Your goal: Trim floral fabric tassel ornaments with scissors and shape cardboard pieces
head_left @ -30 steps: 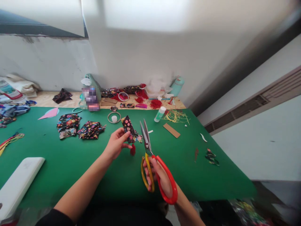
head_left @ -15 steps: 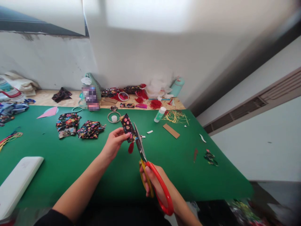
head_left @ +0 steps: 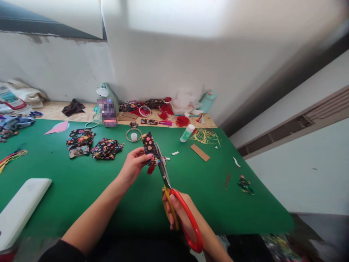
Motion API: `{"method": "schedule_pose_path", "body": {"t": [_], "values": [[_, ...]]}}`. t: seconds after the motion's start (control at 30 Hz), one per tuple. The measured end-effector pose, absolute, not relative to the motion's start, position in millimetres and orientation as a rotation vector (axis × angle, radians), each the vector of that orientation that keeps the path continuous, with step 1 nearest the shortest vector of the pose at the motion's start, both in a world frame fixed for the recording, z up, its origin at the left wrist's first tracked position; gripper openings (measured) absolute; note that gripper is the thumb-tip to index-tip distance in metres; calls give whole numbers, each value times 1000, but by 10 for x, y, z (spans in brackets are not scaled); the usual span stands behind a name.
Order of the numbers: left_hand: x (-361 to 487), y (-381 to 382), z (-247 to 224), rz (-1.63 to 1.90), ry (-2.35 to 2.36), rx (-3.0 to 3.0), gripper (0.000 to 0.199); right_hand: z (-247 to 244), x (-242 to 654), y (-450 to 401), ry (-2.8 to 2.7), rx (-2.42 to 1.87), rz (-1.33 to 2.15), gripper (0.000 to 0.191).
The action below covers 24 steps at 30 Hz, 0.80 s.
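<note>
My left hand point(head_left: 135, 162) pinches a narrow black piece of floral fabric point(head_left: 149, 143) above the green table. A red tassel point(head_left: 151, 169) hangs below the fabric. Scissors point(head_left: 188, 213) with one red and one yellow handle are gripped in my right hand point(head_left: 174, 207). Their blades point up and away, slightly parted, along the right edge of the fabric. Whether cloth lies between the blades I cannot tell. A small scrap of paper point(head_left: 175, 153) lies just right of the blades.
Two floral fabric bundles point(head_left: 80, 142) lie to the left, near a white flat box point(head_left: 24, 209). A glue stick point(head_left: 187, 133), a brown card strip point(head_left: 200, 152) and yellow cord point(head_left: 207, 137) lie to the right. Red tassels point(head_left: 182, 120) and a teal bottle point(head_left: 207, 101) stand along the back.
The fabric has shifted slightly right and turned a little more upright in my left hand. Less of the red tassel shows below it. The scissors have hardly moved.
</note>
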<state>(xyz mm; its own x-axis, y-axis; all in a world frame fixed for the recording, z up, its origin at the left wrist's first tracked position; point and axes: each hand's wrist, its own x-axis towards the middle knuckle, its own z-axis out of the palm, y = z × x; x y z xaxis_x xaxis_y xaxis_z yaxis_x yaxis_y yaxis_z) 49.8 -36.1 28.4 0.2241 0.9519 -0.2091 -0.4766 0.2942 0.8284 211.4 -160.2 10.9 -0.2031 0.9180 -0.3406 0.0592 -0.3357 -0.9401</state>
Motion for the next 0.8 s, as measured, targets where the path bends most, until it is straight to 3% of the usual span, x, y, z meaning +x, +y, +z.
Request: {"method": "schedule_pose_path", "body": {"t": [0.5, 0.8], "values": [[468, -348, 291, 1098, 843, 724, 29, 169, 1956, -1621, -1277, -1597, 1517, 51], [453, -338, 289, 1113, 849, 664, 28, 185, 1986, -1590, -1419, -1625, 1352, 39]]}}
